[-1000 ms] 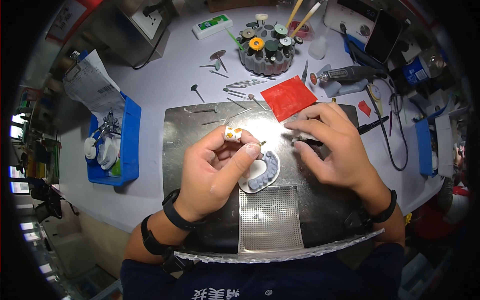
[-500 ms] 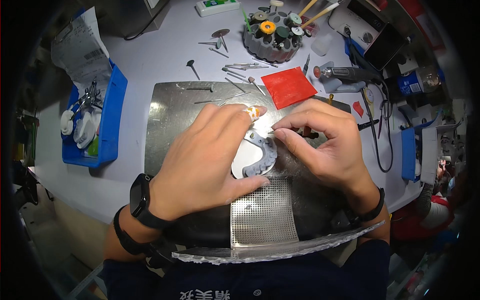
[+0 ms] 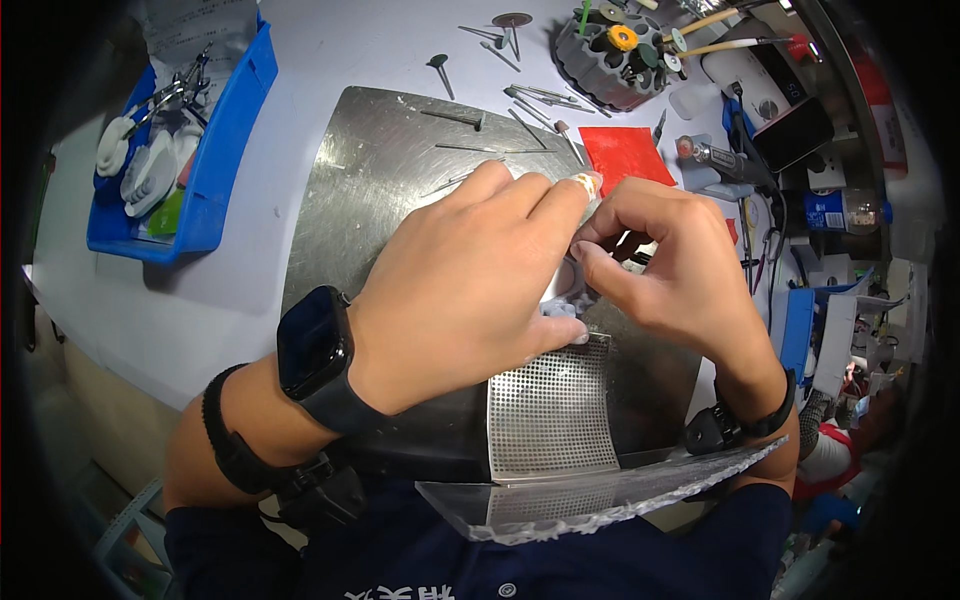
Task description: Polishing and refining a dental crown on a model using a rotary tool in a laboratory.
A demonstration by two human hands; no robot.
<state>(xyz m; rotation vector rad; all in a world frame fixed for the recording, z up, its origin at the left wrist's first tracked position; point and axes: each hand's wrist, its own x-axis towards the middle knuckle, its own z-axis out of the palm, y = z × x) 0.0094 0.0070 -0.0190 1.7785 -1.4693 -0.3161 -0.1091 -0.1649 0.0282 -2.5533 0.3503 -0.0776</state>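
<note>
A grey dental model (image 3: 567,303), with a tooth-lined arch, is mostly covered by my hands over the metal plate (image 3: 335,215). Thumb on its near side and fingers over its far side, my left hand (image 3: 465,275) grips the model. One left fingertip has a white and orange wrapping. My right hand (image 3: 675,265) is closed in a pinch of thumb and forefinger right at the model's right edge. Whatever sits in that pinch is too hidden to name. Just below the model lies a perforated metal sheet (image 3: 550,415).
Several rotary burs (image 3: 530,105) lie beyond my hands, near a red square sheet (image 3: 625,160). A grey bur holder (image 3: 605,65) stands at the back, a handpiece (image 3: 725,160) to the right. Left is a blue tray (image 3: 235,150); a clear shield (image 3: 610,495) crosses in front.
The head view has shifted, so the bench things appear elsewhere in the picture. My hands are closer together, and the model is more hidden behind them than before.
</note>
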